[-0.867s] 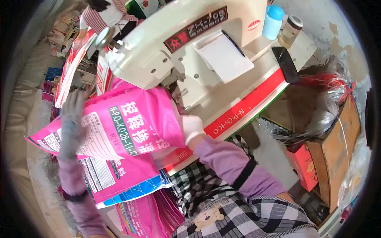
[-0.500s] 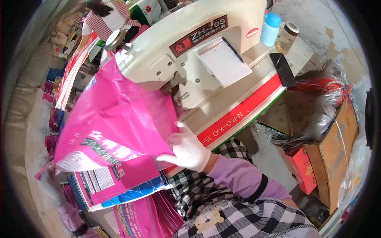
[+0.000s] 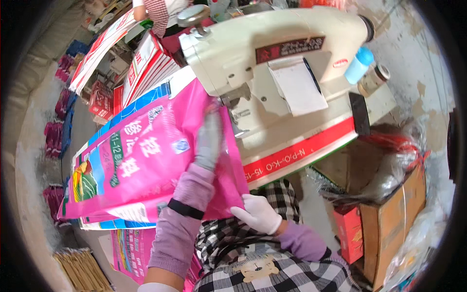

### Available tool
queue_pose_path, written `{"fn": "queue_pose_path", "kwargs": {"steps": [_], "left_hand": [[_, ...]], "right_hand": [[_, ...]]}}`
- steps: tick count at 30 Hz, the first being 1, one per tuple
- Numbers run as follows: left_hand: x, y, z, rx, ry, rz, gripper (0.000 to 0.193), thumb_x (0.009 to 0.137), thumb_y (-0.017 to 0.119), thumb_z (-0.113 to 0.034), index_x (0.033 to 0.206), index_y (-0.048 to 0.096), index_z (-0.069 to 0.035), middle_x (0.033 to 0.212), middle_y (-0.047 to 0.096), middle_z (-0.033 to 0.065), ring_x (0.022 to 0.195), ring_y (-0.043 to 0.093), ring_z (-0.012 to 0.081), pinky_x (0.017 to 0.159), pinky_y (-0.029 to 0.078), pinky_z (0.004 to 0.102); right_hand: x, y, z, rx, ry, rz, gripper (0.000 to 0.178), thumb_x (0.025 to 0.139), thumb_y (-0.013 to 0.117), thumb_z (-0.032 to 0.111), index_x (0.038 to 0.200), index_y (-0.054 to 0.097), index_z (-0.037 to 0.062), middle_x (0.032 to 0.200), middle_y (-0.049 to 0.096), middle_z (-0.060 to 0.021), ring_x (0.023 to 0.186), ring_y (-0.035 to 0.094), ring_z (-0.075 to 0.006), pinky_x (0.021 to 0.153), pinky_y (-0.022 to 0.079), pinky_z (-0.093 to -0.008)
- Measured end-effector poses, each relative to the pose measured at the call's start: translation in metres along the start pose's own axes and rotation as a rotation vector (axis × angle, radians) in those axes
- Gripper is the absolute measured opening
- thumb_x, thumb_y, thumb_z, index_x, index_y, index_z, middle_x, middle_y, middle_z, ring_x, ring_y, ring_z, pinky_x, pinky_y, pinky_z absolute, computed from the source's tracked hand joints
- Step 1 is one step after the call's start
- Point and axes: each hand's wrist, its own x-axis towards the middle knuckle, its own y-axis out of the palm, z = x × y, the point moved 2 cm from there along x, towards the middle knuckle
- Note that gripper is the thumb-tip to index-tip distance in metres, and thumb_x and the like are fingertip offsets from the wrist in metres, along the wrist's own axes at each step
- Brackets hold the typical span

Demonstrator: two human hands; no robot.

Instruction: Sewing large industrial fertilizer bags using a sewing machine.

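Observation:
A large pink printed sack [image 3: 160, 160] lies flattened in front of a cream industrial sewing machine [image 3: 292, 29], its right part close by the needle area. My left hand [image 3: 210, 138], in a grey glove, rests on the sack's upper right part with its fingers stretched toward the machine head; the fingertips are a little blurred. At the sack's lower right corner my right hand [image 3: 258, 213], in a white glove, pinches the edge between thumb and fingers. Blue-and-white sacks [image 3: 124, 109] show beneath the pink one.
On the machine table stand a light-blue bottle [image 3: 359, 65], a jar [image 3: 373, 80], a notepad [image 3: 299, 90] and a black phone [image 3: 359, 114]. A cardboard box [image 3: 394, 219] with plastic strands is at right. Red-and-white sacks [image 3: 146, 68] are stacked behind; another person [image 3: 170, 12] is beyond.
The pink sack has come down from a lifted, folded shape to lying spread out. My left hand has moved from the far lower left onto the sack near the machine. My view has shifted.

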Motion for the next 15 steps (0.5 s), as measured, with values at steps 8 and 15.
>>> {"fn": "queue_pose_path", "kwargs": {"steps": [8,15], "left_hand": [[0.004,0.037,0.082,0.383,0.636,-0.359,0.042,0.095,0.053,-0.018,0.130,0.051,0.005,0.139,0.041,0.0323,0.126,0.045,0.0444,0.108,0.036,0.0458],[-0.157,-0.019,0.077,0.667,0.783,-0.016,0.037,0.079,0.073,-0.020,0.112,0.065,-0.004,0.129,0.052,0.0274,0.118,0.052,0.0395,0.097,0.045,0.0438]], "right_hand": [[0.009,0.002,0.035,-0.154,-0.188,0.057,0.036,0.089,0.062,0.026,0.064,0.057,0.0002,0.066,0.055,-0.0132,0.067,0.057,-0.0326,0.064,0.048,-0.0446],[0.010,-0.036,-0.035,0.034,0.043,0.071,0.022,0.089,0.062,0.020,0.087,0.068,-0.0006,0.085,0.065,-0.0189,0.080,0.064,-0.0332,0.070,0.050,-0.0399]]}}
